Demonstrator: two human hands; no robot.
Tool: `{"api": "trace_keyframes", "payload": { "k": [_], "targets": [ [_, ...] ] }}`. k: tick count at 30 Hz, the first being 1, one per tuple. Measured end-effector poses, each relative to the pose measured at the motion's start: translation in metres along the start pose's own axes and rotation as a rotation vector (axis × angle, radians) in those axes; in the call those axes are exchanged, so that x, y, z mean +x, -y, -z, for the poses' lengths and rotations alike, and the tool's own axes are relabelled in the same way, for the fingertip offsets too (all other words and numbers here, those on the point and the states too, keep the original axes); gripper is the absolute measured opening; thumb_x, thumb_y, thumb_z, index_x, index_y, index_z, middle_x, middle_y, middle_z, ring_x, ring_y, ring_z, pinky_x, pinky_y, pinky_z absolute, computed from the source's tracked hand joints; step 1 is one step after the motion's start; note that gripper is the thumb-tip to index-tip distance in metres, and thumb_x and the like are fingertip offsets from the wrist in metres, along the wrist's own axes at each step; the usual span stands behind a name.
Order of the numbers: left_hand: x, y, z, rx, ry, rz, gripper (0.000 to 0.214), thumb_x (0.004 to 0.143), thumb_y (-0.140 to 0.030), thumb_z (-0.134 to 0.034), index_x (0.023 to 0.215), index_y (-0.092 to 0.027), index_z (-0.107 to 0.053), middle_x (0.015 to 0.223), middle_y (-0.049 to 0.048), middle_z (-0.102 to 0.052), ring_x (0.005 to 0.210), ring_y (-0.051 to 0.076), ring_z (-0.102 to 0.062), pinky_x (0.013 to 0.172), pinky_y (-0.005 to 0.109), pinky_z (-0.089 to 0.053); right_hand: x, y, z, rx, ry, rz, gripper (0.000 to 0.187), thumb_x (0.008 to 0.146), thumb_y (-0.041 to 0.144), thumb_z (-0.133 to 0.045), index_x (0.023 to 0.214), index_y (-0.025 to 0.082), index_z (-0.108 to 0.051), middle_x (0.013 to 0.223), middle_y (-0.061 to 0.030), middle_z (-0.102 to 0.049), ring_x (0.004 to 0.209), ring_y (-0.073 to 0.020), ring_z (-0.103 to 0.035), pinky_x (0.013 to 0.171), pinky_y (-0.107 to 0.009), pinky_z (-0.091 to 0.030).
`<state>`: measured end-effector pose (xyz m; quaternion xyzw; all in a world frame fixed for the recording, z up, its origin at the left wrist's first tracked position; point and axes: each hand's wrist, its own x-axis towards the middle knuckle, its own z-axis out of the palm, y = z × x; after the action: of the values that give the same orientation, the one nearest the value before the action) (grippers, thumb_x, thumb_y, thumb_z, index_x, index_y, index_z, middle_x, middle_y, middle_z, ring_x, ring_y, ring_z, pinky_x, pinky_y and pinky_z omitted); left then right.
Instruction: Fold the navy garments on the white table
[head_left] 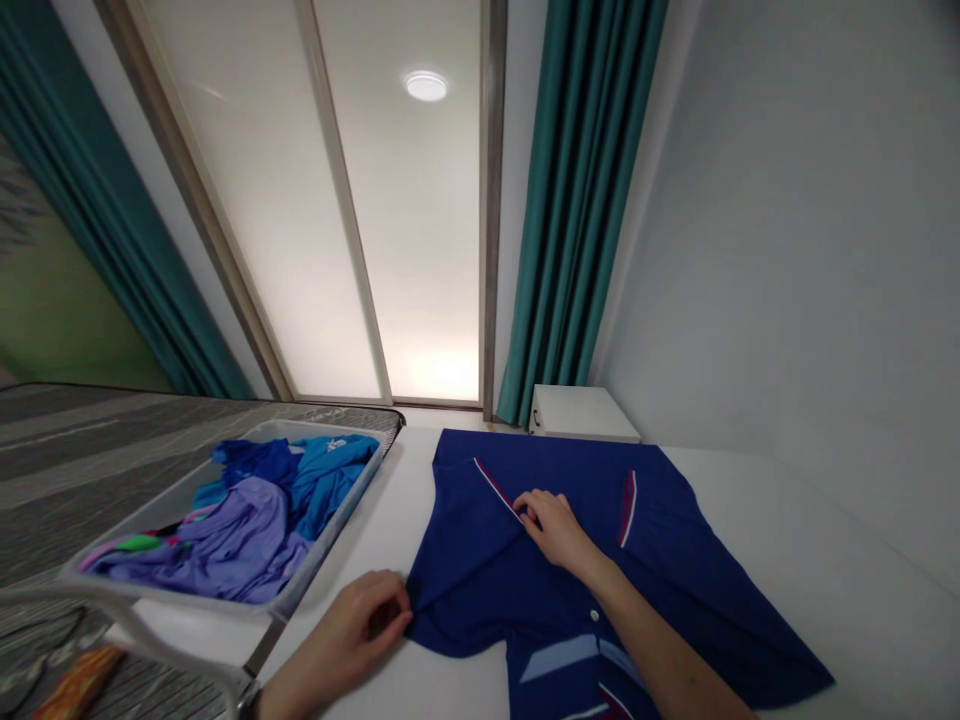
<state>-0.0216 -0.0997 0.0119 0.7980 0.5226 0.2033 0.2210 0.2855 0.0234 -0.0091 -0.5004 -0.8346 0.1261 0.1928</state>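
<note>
1. One navy garment [547,600] lies spread on the white tabletop [397,510], reaching its far edge.
2. Left hand [367,620], near the tabletop's left edge: thumb and forefinger pinched on the sleeve hem.
3. Right hand [553,527]: fingers bent onto the striped trim [491,482]; I cannot tell whether they grip cloth.
4. Beside the left edge, a tub [324,548] holds crumpled clothes [247,535].

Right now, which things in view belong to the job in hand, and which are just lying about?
In the job:
navy garment, left hand at its edge, right hand at its striped trim
white table under it

Just about:
tub of clothes, untouched, perhaps related
white cabinet
teal curtain
orange item, unclear what
</note>
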Motion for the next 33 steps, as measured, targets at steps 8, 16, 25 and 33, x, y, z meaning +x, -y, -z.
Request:
{"api": "trace_keyframes", "payload": {
  "k": [8, 16, 25, 33],
  "targets": [
    [-0.001, -0.003, 0.003, -0.142, -0.026, 0.075, 0.026, 0.096, -0.038, -0.042, 0.084, -0.019, -0.055, 0.074, 0.0006, -0.058, 0.068, 0.014, -0.053, 0.063, 0.025, -0.040, 0.000, -0.001, 0.000, 0.037, -0.025, -0.010, 0.023, 0.093, 0.017, -0.039, 0.102, 0.024, -0.059, 0.089, -0.0019, -0.064, 0.087, -0.0179, -0.058, 0.077, -0.031, -0.032],
    [0.000, 0.002, 0.001, -0.048, -0.037, 0.041, 0.020, 0.092, -0.030, -0.046, 0.080, -0.019, -0.058, 0.076, 0.0016, -0.059, 0.073, 0.016, -0.055, 0.067, 0.027, -0.041, 0.002, -0.013, 0.016, 0.076, -0.150, -0.041, 0.029, 0.092, 0.016, -0.035, 0.100, 0.023, -0.062, 0.083, -0.0016, -0.067, 0.081, -0.0179, -0.062, 0.075, -0.030, -0.037],
    [-0.003, 0.004, 0.002, -0.002, 0.016, 0.021, 0.010, 0.088, -0.026, -0.049, 0.085, -0.020, -0.057, 0.080, 0.0018, -0.058, 0.074, 0.017, -0.054, 0.067, 0.026, -0.041, -0.011, -0.004, 0.038, -0.134, 0.009, -0.285, 0.029, 0.093, 0.021, -0.038, 0.104, 0.019, -0.065, 0.095, -0.0071, -0.071, 0.087, -0.0211, -0.064, 0.076, -0.031, -0.043],
    [-0.004, 0.003, 0.003, -0.018, -0.008, 0.016, 0.009, 0.085, -0.017, -0.046, 0.079, -0.020, -0.052, 0.078, 0.0010, -0.057, 0.071, 0.016, -0.053, 0.065, 0.025, -0.041, -0.042, 0.082, 0.020, -0.346, 0.112, 0.041, 0.051, 0.089, 0.017, -0.044, 0.140, 0.019, -0.043, 0.126, -0.0152, -0.056, 0.113, -0.0302, -0.050, 0.091, -0.044, -0.040]
  ]
}}
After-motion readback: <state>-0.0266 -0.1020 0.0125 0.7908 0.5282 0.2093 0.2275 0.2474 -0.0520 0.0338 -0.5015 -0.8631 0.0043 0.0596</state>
